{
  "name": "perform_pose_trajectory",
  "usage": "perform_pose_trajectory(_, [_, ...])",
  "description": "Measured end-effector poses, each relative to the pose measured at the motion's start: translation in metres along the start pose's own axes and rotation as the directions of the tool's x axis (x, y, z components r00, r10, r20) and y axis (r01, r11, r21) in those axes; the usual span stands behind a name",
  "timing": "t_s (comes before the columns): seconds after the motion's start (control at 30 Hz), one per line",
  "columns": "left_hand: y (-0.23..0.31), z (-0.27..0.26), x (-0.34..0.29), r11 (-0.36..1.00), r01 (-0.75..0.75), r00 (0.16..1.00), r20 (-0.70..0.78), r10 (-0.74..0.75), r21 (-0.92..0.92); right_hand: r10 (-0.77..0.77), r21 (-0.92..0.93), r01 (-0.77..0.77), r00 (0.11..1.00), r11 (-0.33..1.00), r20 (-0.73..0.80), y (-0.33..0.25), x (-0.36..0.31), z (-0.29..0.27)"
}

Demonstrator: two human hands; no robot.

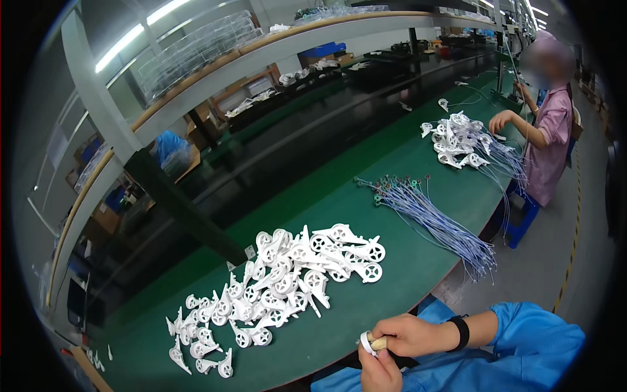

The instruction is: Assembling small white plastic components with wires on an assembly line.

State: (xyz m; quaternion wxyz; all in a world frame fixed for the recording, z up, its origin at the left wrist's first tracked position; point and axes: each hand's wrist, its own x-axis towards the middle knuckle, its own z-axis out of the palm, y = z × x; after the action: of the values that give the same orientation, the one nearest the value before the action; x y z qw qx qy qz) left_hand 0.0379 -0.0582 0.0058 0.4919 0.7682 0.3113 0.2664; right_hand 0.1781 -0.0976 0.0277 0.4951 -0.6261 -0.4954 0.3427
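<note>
Close to the table's front edge, my left hand (380, 375) and my right hand (411, 334) meet around a small white plastic part (366, 342) with a round, ring-like end. My left fingers grip it from below. From the right, the fingers of my other hand pinch at it, with pale yellow coverings on some fingertips. My fingers hide most of the part. Farther left on the green table (313, 356) lies a large loose heap of white plastic parts (281, 284), each with a spoked round end and a pointed arm.
A bundle of bluish-white wires (434, 222) with small coloured ends lies right of the heap. Beyond it, a co-worker in pink (552, 137) sits beside more white parts (457, 140) with wires. A dark slanted post (186, 206) and a long shelf (261, 49) stand behind.
</note>
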Motion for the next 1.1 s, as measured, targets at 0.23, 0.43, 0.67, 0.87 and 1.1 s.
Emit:
perform_pose_trajectory(0.23, [-0.015,-0.002,0.011,0.987,-0.154,0.986,-0.059,0.156,0.043,-0.084,-0.196,0.085,0.996,0.977,0.016,0.001,0.005,0.001])
perform_pose_trajectory(0.43, [-0.008,-0.011,0.015,0.473,0.333,0.931,0.207,-0.299,-0.816,-0.223,-0.303,0.221,0.974,0.927,0.030,-0.012,0.002,-0.002])
perform_pose_trajectory(0.67, [0.001,-0.023,0.019,0.384,0.444,0.880,0.312,-0.358,-0.810,-0.330,-0.260,0.305,0.942,0.916,-0.057,-0.023,-0.001,-0.010])
perform_pose_trajectory(0.87, [-0.003,-0.024,0.020,0.290,0.512,0.840,0.400,-0.368,-0.808,-0.430,-0.435,0.410,0.901,0.802,0.057,-0.020,0.001,-0.014])
perform_pose_trajectory(1.1, [-0.007,-0.011,0.012,0.464,0.450,0.871,0.259,-0.418,-0.763,-0.383,-0.363,0.334,0.921,0.870,-0.068,-0.009,0.000,-0.005])
